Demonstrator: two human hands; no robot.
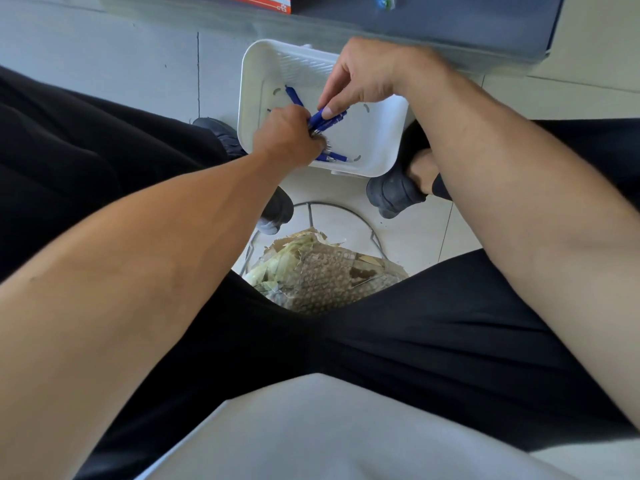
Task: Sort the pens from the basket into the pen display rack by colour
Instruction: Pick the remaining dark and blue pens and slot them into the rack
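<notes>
A white plastic basket lies on the tiled floor between my feet. Blue pens lie inside it. My left hand grips a bunch of blue pens over the basket's middle, its fingers curled round them. My right hand reaches in from the upper right and pinches the upper ends of that same bunch between thumb and fingers. One more blue pen sticks out below my left hand near the basket's near rim. The pen display rack is not in view.
A wire bin holding bubble wrap and paper scraps stands just below the basket. My dark shoes flank the basket. A dark shelf base runs along the top edge.
</notes>
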